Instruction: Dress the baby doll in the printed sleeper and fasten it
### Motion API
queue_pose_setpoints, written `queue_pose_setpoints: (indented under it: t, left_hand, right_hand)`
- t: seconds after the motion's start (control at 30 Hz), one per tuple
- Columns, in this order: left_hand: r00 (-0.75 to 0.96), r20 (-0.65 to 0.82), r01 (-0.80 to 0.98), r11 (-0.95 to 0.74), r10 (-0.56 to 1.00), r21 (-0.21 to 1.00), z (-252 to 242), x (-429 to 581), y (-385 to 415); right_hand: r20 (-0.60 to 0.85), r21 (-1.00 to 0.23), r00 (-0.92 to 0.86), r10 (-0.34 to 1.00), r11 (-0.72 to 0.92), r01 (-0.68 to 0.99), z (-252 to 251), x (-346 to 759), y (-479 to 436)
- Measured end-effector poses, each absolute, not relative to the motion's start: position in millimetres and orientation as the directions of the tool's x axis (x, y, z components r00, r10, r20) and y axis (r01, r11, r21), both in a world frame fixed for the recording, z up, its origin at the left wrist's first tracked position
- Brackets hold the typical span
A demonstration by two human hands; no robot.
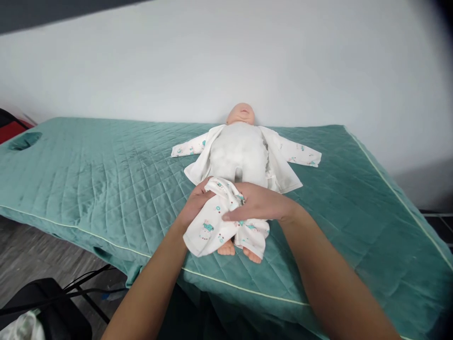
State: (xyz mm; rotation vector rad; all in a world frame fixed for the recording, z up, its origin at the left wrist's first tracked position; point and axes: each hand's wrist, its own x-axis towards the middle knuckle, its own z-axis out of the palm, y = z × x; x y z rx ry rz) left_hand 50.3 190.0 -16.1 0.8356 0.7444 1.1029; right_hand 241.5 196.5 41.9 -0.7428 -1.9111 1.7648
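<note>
A baby doll [238, 148] lies on its back, head toward the wall and feet toward me. Its white patterned jacket [300, 153] is spread open, with both sleeves stretched out sideways. Small printed baby pants [212, 222] are bunched at the doll's lower legs. My left hand [195, 202] grips the pants' upper edge on the left side. From the right, my right hand [258, 202] holds the cloth, thumb pressed on top and fingers partly hidden. One pant leg covers the doll's right-side leg, its foot [252, 255] poking out. The other foot [226, 248] shows bare beside the loose pant leg.
A green quilted cover [106, 174] drapes the bed, which has a face hole [25, 140] at its far left. A white wall [212, 61] stands behind. At the lower left are a black bag-like object [53, 307] and dark cables.
</note>
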Motion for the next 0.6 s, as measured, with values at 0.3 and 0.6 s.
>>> queue_pose_setpoints:
  t: [0.3, 0.6]
  left_hand:
    - [0.187, -0.153, -0.491, 0.227, 0.97, 0.841, 12.4, 63.1, 152.5]
    - [0.13, -0.328, -0.485, 0.348, 0.936, 0.802, 39.2, 67.5, 70.0]
  right_hand:
    - [0.004, -0.989, -0.383, 0.924, 0.059, 0.132, 31.2, 232.2, 191.0]
    - [-0.095, -0.813, -0.336, 0.937, 0.122, 0.569, 42.1, 242.0, 174.2]
